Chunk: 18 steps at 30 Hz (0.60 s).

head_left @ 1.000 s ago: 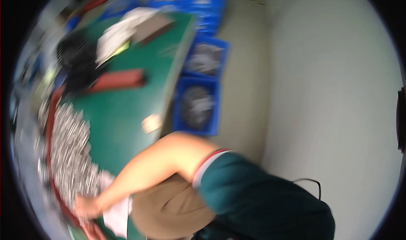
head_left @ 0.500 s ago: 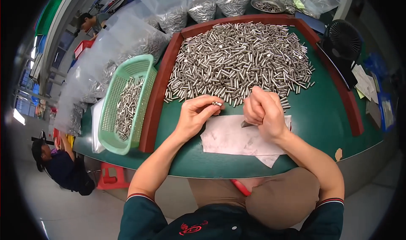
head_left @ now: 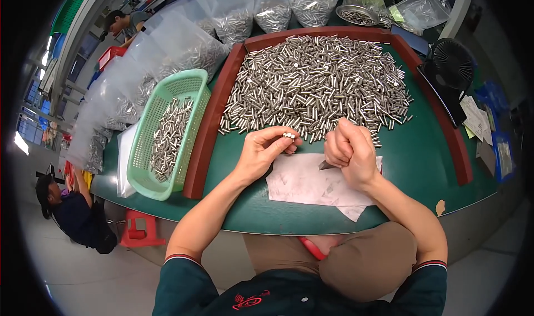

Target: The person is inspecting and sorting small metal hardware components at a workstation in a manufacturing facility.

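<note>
Several small metal pins (head_left: 288,135) are pinched between the thumb and fingers of my left hand (head_left: 268,149), their bright ends bunched together. My right hand (head_left: 353,152) is closed in a fist beside it, thumb on top. Below its fingers a dark grey pointed piece (head_left: 326,165) sticks out; the rest is hidden by the fist, so its kind does not show. Under both hands lies a stained whitish cloth (head_left: 303,182). A large heap of metal pins (head_left: 317,82) spreads just beyond my hands on the green tabletop (head_left: 428,154).
Dark red wooden rails (head_left: 214,127) border the heap. To the left stands a green plastic basket (head_left: 139,149) partly filled with pins. Clear bags of pins (head_left: 233,21) line the far and left sides. A black fan (head_left: 451,63) is at right. Two other people are on the left.
My hands keep their grips and hardly move. The whole view has shifted slightly, and the pin ends in my left hand face me more plainly.
</note>
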Each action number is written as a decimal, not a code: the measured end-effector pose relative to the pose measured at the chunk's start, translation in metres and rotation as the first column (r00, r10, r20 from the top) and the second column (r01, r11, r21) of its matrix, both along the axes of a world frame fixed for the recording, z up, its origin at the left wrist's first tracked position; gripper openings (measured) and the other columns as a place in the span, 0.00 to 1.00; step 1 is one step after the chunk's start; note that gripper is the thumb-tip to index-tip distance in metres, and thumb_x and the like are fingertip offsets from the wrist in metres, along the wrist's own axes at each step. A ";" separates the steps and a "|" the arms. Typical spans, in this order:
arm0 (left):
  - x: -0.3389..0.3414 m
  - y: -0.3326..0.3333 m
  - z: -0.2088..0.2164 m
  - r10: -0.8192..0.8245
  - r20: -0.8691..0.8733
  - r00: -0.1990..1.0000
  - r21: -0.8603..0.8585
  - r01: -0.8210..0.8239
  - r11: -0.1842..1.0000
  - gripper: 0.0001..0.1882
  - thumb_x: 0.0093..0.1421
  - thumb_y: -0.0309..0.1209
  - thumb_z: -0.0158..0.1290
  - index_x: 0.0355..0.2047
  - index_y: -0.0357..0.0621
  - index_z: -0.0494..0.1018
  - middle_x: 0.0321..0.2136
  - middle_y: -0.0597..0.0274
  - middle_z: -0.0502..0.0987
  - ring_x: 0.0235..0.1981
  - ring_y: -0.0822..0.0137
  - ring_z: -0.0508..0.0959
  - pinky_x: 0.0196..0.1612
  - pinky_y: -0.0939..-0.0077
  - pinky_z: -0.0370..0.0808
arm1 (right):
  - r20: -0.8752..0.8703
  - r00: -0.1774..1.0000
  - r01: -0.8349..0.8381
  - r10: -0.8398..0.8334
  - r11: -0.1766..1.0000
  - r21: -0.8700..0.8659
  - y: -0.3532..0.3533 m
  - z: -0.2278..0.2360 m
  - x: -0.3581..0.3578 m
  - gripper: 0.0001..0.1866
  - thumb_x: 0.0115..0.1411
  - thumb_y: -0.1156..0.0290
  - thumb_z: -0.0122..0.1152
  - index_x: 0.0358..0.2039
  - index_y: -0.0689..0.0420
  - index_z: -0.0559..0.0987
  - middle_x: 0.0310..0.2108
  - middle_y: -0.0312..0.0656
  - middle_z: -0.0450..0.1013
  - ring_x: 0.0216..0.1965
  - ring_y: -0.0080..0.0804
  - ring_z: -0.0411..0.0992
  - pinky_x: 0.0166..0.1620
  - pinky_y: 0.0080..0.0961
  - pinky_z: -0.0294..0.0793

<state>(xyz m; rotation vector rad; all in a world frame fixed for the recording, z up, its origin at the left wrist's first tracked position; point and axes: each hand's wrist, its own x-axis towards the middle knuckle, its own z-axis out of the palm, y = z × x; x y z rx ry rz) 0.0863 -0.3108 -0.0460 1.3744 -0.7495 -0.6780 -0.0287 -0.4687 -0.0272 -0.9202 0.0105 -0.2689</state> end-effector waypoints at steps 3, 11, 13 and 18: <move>-0.004 -0.001 0.002 0.011 0.114 0.993 0.061 -0.018 0.998 0.08 0.54 0.22 0.48 0.34 0.34 0.72 0.27 0.59 0.76 0.26 0.73 0.73 0.30 0.82 0.71 | 0.010 1.000 0.006 -0.006 1.000 -0.005 0.000 0.000 -0.002 0.24 0.61 0.65 0.37 0.07 0.54 0.54 0.06 0.33 0.52 0.09 0.18 0.45 0.13 0.17 0.45; -0.037 -0.010 0.014 -0.063 0.966 0.250 0.108 -0.172 0.979 0.08 0.42 0.22 0.55 0.27 0.40 0.72 0.23 0.61 0.69 0.22 0.63 0.69 0.26 0.72 0.67 | 0.001 1.000 0.022 -0.022 0.996 -0.086 0.003 0.004 0.000 0.25 0.61 0.64 0.35 0.06 0.53 0.53 0.06 0.32 0.49 0.10 0.19 0.44 0.15 0.18 0.45; -0.037 -0.011 0.011 -0.128 0.968 0.217 0.174 -0.208 0.962 0.09 0.42 0.22 0.55 0.27 0.39 0.72 0.23 0.61 0.69 0.22 0.63 0.68 0.26 0.71 0.66 | 0.004 1.000 0.025 -0.025 0.996 -0.084 0.003 0.003 0.000 0.24 0.61 0.65 0.34 0.07 0.53 0.53 0.06 0.32 0.49 0.10 0.19 0.44 0.15 0.18 0.45; -0.042 -0.011 0.012 -0.155 0.929 0.335 0.233 -0.206 0.950 0.09 0.44 0.23 0.55 0.28 0.38 0.72 0.23 0.61 0.68 0.23 0.63 0.67 0.26 0.72 0.66 | 0.039 0.998 0.059 -0.054 0.988 -0.145 0.006 0.002 -0.002 0.24 0.61 0.65 0.34 0.07 0.53 0.54 0.06 0.32 0.50 0.10 0.18 0.44 0.16 0.18 0.46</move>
